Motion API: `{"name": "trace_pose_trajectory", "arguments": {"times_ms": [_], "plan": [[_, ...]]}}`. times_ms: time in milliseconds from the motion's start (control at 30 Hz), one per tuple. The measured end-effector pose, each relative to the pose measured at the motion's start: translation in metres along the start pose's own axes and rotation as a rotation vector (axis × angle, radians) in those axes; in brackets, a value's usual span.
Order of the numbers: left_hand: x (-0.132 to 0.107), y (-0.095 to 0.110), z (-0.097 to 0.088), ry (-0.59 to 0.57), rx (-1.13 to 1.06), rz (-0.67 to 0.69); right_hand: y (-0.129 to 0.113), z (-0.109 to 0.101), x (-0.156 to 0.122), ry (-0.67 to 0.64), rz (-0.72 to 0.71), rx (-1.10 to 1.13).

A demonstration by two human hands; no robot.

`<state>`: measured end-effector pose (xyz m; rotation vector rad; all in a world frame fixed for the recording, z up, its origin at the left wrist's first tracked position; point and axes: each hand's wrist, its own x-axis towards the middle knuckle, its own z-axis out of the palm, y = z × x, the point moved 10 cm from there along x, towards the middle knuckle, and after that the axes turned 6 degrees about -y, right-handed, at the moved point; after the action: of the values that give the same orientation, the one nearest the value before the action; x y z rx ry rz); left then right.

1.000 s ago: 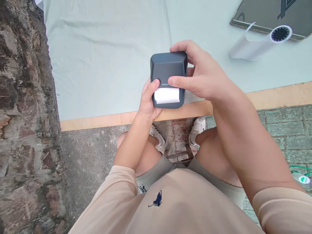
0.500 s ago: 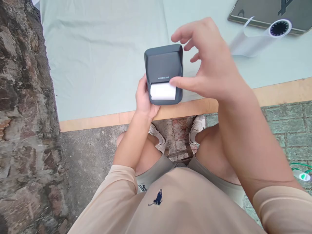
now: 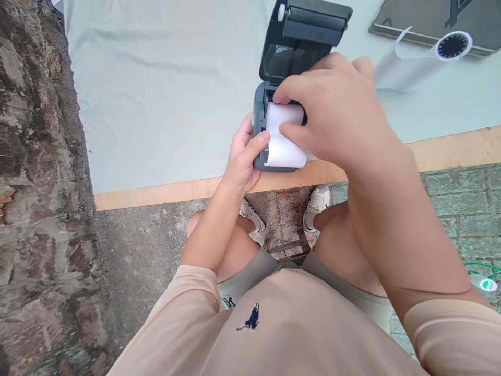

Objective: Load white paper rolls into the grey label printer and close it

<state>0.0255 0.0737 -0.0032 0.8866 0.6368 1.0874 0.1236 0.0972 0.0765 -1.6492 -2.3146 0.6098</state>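
Note:
A dark grey label printer (image 3: 259, 156) is held over the table edge with its lid (image 3: 274, 60) swung up and back. My left hand (image 3: 245, 156) grips its left side, thumb pressed on the inner rim by the paper. White label paper (image 3: 287, 151) comes off a roll inside and hangs over the printer's front. My right hand (image 3: 332, 112) reaches in from the right, index finger and thumb closed around the roll. Its other fingers lie behind, near the lid, partly hidden. Inside the lid a dark roller (image 3: 313, 21) shows.
On the pale cloth-covered table (image 3: 168, 104), a partly unrolled white paper roll (image 3: 407, 68) with a dark core lies to the right. Behind it rests a dark flat tablet-like device (image 3: 422, 18). A stone wall (image 3: 39, 209) runs along the left. A green-and-white object (image 3: 485, 282) lies on the brick ground.
The printer's lid, shut before, now stands open, baring the paper roll. My right hand has moved from beside the printer onto the roll. The printer has shifted slightly right.

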Motion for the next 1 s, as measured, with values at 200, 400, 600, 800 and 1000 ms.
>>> {"name": "trace_pose_trajectory", "arguments": {"times_ms": [200, 400, 600, 800, 1000], "plan": [[0.000, 0.000, 0.002, -0.026, 0.004, -0.009, 0.000, 0.003, 0.001, -0.031, 0.053, -0.039], [0.003, 0.000, -0.002, -0.024, -0.031, -0.007, 0.008, -0.015, -0.003, 0.098, 0.044, 0.136], [0.004, 0.000, -0.004, -0.017, -0.009, 0.006, 0.003, -0.021, -0.007, 0.191, -0.081, 0.210], [0.003, -0.002, -0.018, 0.090, -0.015, 0.028, 0.005, -0.037, -0.018, 0.339, -0.156, 0.418], [0.002, -0.003, -0.019, 0.142, -0.006, 0.021, 0.003, -0.036, -0.019, 0.324, -0.201, 0.515]]}}
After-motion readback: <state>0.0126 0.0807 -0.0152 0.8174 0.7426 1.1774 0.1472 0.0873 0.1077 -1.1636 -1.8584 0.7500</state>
